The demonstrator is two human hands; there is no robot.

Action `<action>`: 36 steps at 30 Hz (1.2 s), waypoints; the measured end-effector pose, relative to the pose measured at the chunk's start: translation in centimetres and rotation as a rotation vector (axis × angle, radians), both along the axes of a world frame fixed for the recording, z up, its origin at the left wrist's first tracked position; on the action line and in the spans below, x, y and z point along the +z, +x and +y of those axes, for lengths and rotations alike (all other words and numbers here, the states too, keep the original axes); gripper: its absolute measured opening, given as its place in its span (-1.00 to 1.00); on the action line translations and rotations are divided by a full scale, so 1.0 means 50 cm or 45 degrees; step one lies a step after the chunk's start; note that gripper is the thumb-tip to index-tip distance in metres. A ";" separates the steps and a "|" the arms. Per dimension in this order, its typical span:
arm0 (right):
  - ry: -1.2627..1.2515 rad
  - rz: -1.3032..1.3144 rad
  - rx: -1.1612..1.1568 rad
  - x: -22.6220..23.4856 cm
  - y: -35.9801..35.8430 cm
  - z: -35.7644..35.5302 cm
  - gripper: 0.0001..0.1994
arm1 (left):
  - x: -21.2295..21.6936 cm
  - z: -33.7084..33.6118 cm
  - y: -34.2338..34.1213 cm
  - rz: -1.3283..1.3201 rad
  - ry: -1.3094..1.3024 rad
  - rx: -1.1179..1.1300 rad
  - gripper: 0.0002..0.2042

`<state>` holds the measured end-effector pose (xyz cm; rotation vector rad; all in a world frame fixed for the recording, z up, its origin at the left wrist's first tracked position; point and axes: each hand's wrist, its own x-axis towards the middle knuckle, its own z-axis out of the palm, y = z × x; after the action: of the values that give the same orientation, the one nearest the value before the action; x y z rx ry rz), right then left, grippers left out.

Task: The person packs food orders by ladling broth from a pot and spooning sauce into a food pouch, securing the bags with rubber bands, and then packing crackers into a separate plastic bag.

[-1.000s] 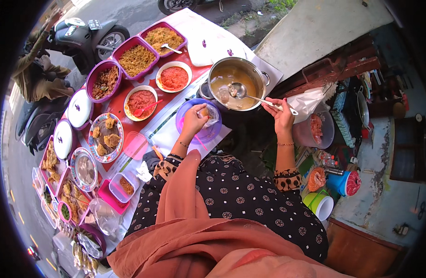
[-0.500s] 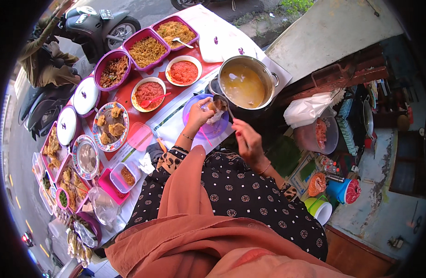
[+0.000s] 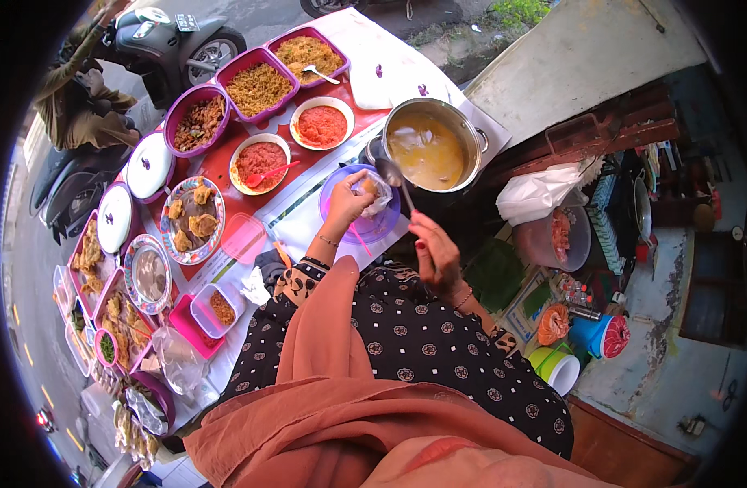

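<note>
My left hand (image 3: pixel 347 201) grips a clear plastic bag (image 3: pixel 377 195) by its top, above a purple plate-like basin (image 3: pixel 338 180). Something brownish shows in the bag's mouth; what it is I cannot make out. In my right hand (image 3: pixel 436 250) is the handle of a metal ladle (image 3: pixel 391 173). The ladle's bowl is tilted beside the bag, close to the near-left rim of the pot. That large steel pot (image 3: pixel 481 154) holds yellowish broth (image 3: pixel 422 154) with pale pieces in it. A pink stick-like thing (image 3: pixel 360 239) rests against the basin.
Beyond the basin stand two bowls of red sauce (image 3: pixel 322 127) (image 3: pixel 264 163), noodle trays (image 3: pixel 260 89) and a plate of fried pieces (image 3: pixel 196 224). Lidded white pots (image 3: pixel 150 165) and more fried food line the left. To the right are a clear bucket (image 3: pixel 581 240) and a white sack (image 3: pixel 536 195).
The ladle has swung from over the bag's mouth toward the pot, and its bowl has turned. My right hand has shifted slightly; the left still holds the bag, which shows more now.
</note>
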<state>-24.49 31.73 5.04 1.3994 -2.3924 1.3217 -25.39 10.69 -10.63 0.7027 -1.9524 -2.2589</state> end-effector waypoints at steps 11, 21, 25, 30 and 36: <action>0.296 0.437 -0.458 -0.133 -0.272 0.019 -0.82 | -0.038 0.010 0.001 0.210 -0.349 -0.049 -0.44; 0.013 -0.248 -0.783 -0.208 -0.317 -0.022 -0.66 | -0.011 0.012 0.013 0.192 -0.272 -0.028 -0.43; -0.431 -0.833 -0.721 -0.252 -0.344 -0.056 -0.62 | -0.011 0.009 0.012 0.196 -0.400 -0.073 -0.44; -0.713 -1.394 -0.709 -0.246 -0.349 -0.080 -0.57 | -0.010 0.009 0.014 0.157 -0.256 -0.075 -0.43; -0.961 -1.550 -0.622 -0.238 -0.327 -0.055 -0.56 | -0.002 0.006 0.009 0.123 -0.251 -0.096 -0.43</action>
<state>-40.86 28.99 -6.86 -0.3180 -1.8825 2.8722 -24.92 10.98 -10.74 0.4964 -2.1489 -2.0583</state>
